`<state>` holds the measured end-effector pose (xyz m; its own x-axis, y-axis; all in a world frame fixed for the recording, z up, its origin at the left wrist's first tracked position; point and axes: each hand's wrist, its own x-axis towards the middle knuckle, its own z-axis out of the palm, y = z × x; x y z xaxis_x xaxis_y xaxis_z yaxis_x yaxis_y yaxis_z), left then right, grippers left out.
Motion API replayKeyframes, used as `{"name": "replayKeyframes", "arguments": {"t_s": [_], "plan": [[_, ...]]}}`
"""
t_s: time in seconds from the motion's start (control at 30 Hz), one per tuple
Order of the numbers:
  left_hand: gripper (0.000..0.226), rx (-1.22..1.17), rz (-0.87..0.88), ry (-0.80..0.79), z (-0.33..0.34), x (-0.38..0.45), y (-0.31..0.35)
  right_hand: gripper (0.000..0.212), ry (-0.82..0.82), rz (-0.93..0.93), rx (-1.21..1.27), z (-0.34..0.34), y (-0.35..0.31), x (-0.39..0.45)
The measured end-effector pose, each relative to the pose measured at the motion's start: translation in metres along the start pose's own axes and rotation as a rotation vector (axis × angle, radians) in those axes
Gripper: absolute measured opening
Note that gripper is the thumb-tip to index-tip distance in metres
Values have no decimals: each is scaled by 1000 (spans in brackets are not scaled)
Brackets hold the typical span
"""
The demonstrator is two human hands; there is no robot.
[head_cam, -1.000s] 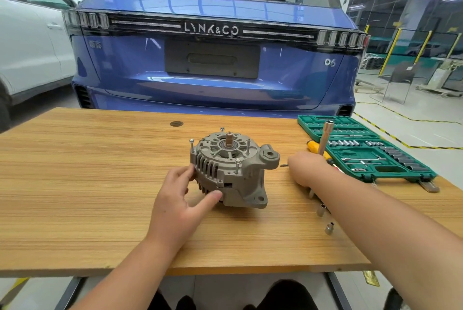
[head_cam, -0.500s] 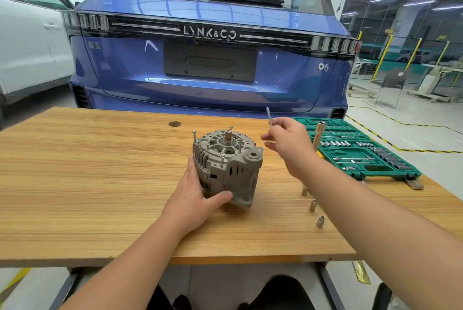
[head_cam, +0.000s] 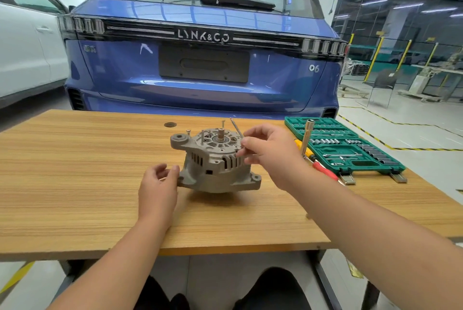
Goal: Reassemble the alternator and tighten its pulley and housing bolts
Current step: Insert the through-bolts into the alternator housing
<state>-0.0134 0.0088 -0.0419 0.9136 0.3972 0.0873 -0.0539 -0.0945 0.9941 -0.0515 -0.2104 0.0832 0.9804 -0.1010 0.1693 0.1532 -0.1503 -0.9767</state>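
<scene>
A grey alternator (head_cam: 215,162) stands on the wooden table (head_cam: 75,184), shaft end up, with its mounting ear turned to the left. Three long housing bolts stick up loosely from its top. My right hand (head_cam: 268,152) is at the alternator's upper right edge and pinches another long thin bolt (head_cam: 236,128), which tilts up and to the left. My left hand (head_cam: 157,184) is at the lower left of the housing, its curled fingers touching the lower flange.
An open green socket set (head_cam: 350,149) lies at the table's right. A socket extension tool (head_cam: 307,138) stands upright beside a yellow and a red screwdriver (head_cam: 323,169). A blue car stands right behind the table and a white car at the left.
The alternator has been turned, so its mounting ear points left. My right hand brought the bolt down to the housing's right edge. My left hand slid to the lower left flange.
</scene>
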Motion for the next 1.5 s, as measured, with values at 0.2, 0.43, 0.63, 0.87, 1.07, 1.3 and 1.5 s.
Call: {"name": "replayKeyframes", "arguments": {"t_s": [0.2,0.43,0.63,0.87,1.07,1.3,1.5], "plan": [[72,160,192,-334,4,-7,-1,21,-12,-38,-258,-9,-13,5],[88,222,210,-298,3,-8,1,18,-17,-321,-477,10,-21,5],[79,206,225,-288,4,-13,7,19,23,-591,-714,33,-22,6],[70,207,218,-294,7,-13,6,16,-11,-594,-700,39,-17,8],[82,207,197,-306,9,-7,1,14,-176,-602,-829,41,-3,4],[90,189,181,-333,10,-2,-2,19,-182,-542,-764,33,6,3],[71,204,200,-345,9,1,-9,22,-141,-464,-666,35,12,-2]]}}
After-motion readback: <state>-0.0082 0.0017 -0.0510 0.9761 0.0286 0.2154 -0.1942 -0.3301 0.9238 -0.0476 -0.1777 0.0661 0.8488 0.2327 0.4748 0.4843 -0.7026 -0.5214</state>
